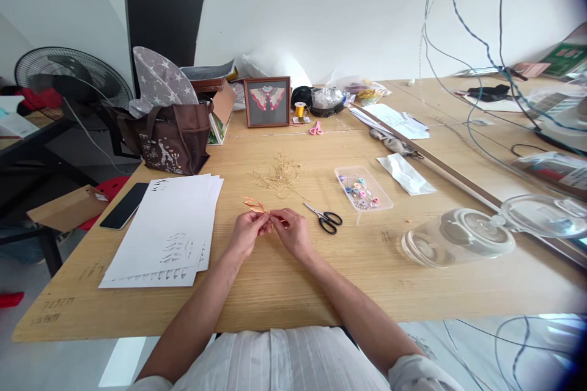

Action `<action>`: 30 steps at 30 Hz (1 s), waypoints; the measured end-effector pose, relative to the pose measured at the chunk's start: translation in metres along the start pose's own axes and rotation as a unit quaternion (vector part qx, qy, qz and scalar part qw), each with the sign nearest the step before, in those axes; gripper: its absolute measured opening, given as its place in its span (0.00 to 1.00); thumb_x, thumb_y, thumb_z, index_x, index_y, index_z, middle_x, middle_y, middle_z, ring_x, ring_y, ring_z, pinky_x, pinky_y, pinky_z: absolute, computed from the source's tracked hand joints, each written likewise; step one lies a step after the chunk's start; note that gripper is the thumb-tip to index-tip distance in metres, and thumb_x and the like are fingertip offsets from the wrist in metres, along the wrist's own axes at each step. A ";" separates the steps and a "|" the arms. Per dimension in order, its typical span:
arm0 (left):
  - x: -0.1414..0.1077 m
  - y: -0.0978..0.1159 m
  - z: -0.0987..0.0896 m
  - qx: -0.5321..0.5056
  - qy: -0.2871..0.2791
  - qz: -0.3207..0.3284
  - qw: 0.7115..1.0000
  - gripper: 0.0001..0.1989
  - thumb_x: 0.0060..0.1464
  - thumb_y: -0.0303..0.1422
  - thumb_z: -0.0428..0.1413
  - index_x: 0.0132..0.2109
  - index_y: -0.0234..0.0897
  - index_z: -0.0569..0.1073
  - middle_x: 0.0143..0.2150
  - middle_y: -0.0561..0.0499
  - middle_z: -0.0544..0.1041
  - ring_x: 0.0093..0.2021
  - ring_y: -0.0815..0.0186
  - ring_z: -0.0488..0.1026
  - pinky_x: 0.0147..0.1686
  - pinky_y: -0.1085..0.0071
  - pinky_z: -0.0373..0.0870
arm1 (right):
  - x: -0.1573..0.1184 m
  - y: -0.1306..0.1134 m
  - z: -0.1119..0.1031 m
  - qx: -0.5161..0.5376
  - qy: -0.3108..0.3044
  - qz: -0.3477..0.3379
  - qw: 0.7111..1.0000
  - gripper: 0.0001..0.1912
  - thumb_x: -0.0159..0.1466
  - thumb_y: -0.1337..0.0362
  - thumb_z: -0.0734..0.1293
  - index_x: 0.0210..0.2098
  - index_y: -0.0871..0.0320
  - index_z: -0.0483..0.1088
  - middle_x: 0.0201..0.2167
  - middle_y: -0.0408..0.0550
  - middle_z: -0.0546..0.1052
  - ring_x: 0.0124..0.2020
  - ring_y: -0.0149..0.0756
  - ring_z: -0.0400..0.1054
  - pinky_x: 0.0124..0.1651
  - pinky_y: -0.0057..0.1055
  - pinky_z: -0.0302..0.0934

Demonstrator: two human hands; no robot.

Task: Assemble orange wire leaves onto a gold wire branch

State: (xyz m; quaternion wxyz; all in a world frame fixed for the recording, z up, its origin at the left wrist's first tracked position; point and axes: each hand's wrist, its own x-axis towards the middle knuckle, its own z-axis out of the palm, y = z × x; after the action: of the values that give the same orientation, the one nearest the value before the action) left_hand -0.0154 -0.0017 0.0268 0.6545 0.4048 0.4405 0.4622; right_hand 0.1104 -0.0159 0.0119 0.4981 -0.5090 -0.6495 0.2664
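My left hand (pixel 249 232) pinches a small orange leaf-shaped sprig (pixel 255 204) close to its base, and its pointed tips fan out up and to the left. Fingertip to fingertip with it, my right hand (pixel 290 229) is closed at the sprig's lower end; whether it grips the stem or a fine wire there is too small to make out. Just beyond the hands lies a loose tangle of thin gold wire (pixel 280 176). Black-handled scissors (pixel 326 219) rest right of my right hand, blades partly apart. Farther right, a clear plastic tray (pixel 384 200) holds several coloured spools.
White paper sheets (pixel 169 220) and a black phone (pixel 123 204) lie at left, before a brown bag (pixel 172 137). A framed collar piece (pixel 268 102), yellow thread spool (pixel 299 110) and pink scissors (pixel 316 128) stand farther back. At right are a glass jar (pixel 458 238) and hanging cables (pixel 474 30).
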 end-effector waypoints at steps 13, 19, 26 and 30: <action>-0.005 -0.001 0.008 0.043 0.013 0.053 0.998 0.10 0.42 0.35 0.61 0.29 0.31 0.74 0.19 0.52 0.71 0.21 0.73 0.64 0.21 0.76 0.55 | 0.001 0.006 0.004 0.090 0.005 0.068 0.994 0.09 0.58 0.66 0.61 0.32 0.60 0.74 0.21 0.45 0.75 0.23 0.32 0.69 0.29 0.26 0.64; -0.005 -0.005 0.012 0.048 0.051 0.074 0.995 0.11 0.41 0.36 0.61 0.27 0.31 0.73 0.18 0.54 0.69 0.21 0.73 0.64 0.23 0.75 0.59 | 0.001 0.003 0.002 0.061 0.004 0.042 0.997 0.11 0.58 0.69 0.61 0.33 0.57 0.76 0.24 0.45 0.76 0.26 0.32 0.70 0.30 0.26 0.64; -0.004 -0.009 0.013 0.071 0.060 0.097 0.991 0.11 0.43 0.37 0.60 0.28 0.32 0.73 0.18 0.54 0.69 0.20 0.72 0.64 0.23 0.75 0.59 | 0.002 -0.003 0.000 0.050 0.009 0.051 0.997 0.11 0.58 0.68 0.61 0.33 0.58 0.76 0.26 0.47 0.75 0.27 0.32 0.69 0.29 0.25 0.63; -0.002 -0.013 0.011 0.074 0.056 0.102 0.990 0.11 0.44 0.37 0.59 0.28 0.32 0.73 0.19 0.54 0.69 0.21 0.73 0.63 0.24 0.75 0.59 | 0.002 -0.005 0.000 0.024 0.006 0.037 0.999 0.11 0.59 0.69 0.61 0.33 0.58 0.76 0.26 0.47 0.75 0.28 0.32 0.69 0.31 0.26 0.62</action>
State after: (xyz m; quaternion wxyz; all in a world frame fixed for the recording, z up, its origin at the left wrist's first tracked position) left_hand -0.0023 -0.0081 0.0178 0.5464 0.4681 0.4660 0.5150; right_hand 0.1086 -0.0157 0.0170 0.5035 -0.5220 -0.6211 0.2970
